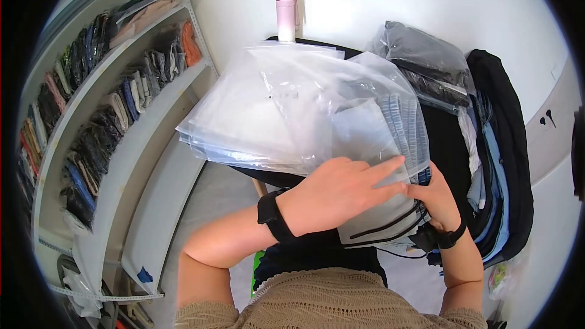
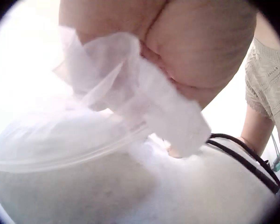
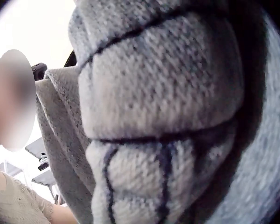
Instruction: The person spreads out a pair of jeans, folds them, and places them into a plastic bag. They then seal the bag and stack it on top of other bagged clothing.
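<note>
Left hand point(image 1: 347, 192) and right hand point(image 1: 440, 195) bare, forearms uncovered. Top point(image 1: 323, 295) tan-brown, knitted, loose-textured; openwork rows of small holes, braided and slanting ribs across body. Sleeves short, same knit, scalloped edges above elbows. Lower garment point(image 1: 317, 257) black or very dark, cut unclear. Wide black strap point(image 1: 275, 216) round left wrist, matte. Black band point(image 1: 451, 237) round right wrist, dark blocky module point(image 1: 425, 239) attached. Small dark device point(image 3: 39, 71) at head, details too small to tell.
</note>
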The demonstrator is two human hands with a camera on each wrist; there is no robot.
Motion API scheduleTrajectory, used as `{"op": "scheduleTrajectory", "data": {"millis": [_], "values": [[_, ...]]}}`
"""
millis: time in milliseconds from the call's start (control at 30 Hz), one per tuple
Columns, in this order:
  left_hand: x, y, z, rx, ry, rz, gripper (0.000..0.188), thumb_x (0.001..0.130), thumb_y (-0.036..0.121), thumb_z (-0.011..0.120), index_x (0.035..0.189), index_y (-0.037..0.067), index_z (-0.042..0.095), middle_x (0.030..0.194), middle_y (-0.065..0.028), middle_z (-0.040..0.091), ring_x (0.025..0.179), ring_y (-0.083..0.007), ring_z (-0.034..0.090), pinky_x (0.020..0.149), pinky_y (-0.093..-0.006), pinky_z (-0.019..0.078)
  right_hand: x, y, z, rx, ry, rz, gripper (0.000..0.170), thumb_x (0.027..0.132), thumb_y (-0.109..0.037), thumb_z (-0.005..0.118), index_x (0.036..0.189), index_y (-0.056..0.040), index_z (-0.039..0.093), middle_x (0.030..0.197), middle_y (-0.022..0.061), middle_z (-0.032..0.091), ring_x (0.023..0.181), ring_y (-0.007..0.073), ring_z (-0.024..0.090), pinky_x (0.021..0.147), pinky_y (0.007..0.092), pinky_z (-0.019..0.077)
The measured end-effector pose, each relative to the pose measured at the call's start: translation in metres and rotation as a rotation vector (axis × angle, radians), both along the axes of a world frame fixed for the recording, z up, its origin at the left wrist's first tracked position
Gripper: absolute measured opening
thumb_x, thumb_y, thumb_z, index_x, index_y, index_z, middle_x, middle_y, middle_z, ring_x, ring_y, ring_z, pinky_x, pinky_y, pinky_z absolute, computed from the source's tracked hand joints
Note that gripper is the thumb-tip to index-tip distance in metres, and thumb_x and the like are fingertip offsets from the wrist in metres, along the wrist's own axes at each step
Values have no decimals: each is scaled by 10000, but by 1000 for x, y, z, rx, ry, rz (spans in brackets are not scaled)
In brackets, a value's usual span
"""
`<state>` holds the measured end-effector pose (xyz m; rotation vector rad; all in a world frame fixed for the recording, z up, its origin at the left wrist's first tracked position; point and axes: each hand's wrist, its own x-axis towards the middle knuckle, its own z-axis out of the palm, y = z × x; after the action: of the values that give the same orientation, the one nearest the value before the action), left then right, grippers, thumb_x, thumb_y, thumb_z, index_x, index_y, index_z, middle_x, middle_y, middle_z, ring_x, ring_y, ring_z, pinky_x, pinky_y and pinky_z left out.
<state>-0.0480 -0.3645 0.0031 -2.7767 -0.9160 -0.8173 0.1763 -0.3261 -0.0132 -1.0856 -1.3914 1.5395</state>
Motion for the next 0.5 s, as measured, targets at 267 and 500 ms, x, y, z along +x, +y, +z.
{"op": "scheduleTrajectory", "data": {"millis": [267,500], "values": [[-29,7,-7,-31,-110,146,565,657,-75,541,1186,123,560,1323,-126,482,851,-286,598,690,-373,466,21,-17,-18,-19,-206,107,526,641,-49,739,1101,29,496,970,69,599,891,129,558,837,265,444],[-53,39,-31,-15,-58,277,607,591,-156,475,1147,66,573,1258,-126,539,830,-316,585,692,-394,463,48,-37,-19,159,-457,229,537,638,-188,768,1056,7,492,935,114,591,892,150,551,817,285,441]]}}
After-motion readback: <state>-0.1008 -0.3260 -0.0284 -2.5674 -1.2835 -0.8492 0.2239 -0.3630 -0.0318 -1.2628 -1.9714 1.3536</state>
